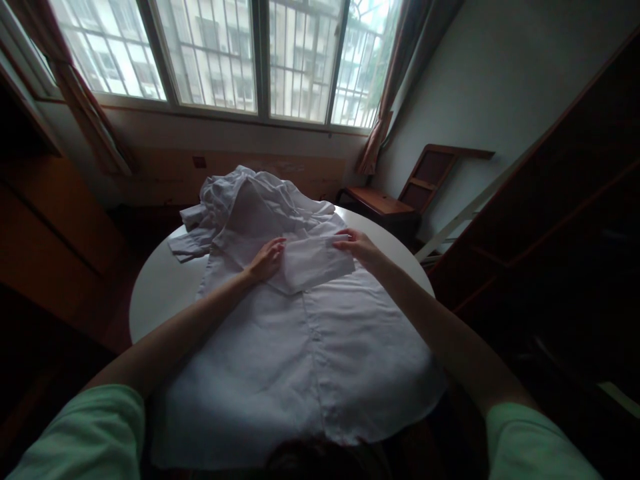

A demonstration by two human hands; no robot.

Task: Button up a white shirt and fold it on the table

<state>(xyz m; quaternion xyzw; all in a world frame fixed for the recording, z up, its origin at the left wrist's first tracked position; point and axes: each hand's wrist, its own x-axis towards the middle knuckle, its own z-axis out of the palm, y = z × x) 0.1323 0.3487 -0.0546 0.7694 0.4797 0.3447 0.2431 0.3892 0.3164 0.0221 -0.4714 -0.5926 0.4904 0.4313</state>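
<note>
A white shirt [260,360] lies spread over a round table, its lower part hanging past the near edge. Down its middle runs a buttoned or seamed line. Between my hands is a flat, wide cloth end, apparently a sleeve cuff [317,263], resting on the shirt. My right hand [361,248] pinches its upper right corner between thumb and fingers. At its left edge, my left hand [267,260] has curled fingers closed on the cloth; the fingertips are partly hidden. Bunched white fabric [250,200] is heaped at the far side of the shirt.
The white round table [155,293] shows its rim at left and right. A wooden chair [385,200] stands beyond it at the right, near the wall. Barred windows [215,53] with tied curtains are ahead. Dark wooden furniture [540,220] flanks the right side.
</note>
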